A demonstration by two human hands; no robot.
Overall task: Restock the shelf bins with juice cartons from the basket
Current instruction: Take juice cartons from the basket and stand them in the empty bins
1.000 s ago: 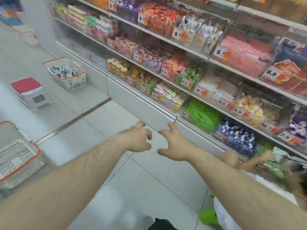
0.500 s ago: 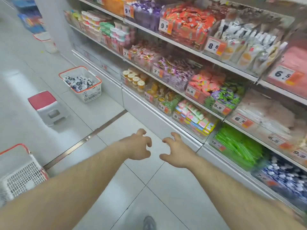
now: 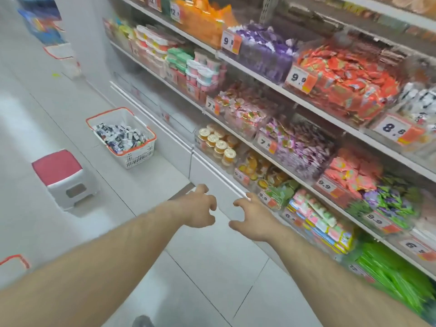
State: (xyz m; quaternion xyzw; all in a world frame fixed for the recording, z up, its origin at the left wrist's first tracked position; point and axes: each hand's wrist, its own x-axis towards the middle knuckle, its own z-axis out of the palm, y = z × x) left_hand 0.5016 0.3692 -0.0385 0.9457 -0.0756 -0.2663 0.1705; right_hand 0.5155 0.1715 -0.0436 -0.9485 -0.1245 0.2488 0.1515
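Note:
A white basket with a red rim (image 3: 144,153) stands on the floor against the shelf base, ahead and to the left, filled with small black-and-white packs (image 3: 119,137). My left hand (image 3: 199,210) and my right hand (image 3: 256,220) are stretched out side by side over the floor tiles, well short of that basket. Both hold nothing, with fingers loosely curled. To the right run shelves (image 3: 271,82) of clear bins packed with snacks and sweets, each with a price tag.
A red-topped white step stool (image 3: 62,179) stands on the floor left of the basket. A second red-rimmed basket's corner (image 3: 15,260) shows at the left edge. Another basket (image 3: 62,55) stands far down the aisle. A shoe tip (image 3: 141,321) shows at the bottom.
The view has swung left and moved along the aisle: the filled basket and the stool are nearer now. Both hands stay held out, empty, in the same pose.

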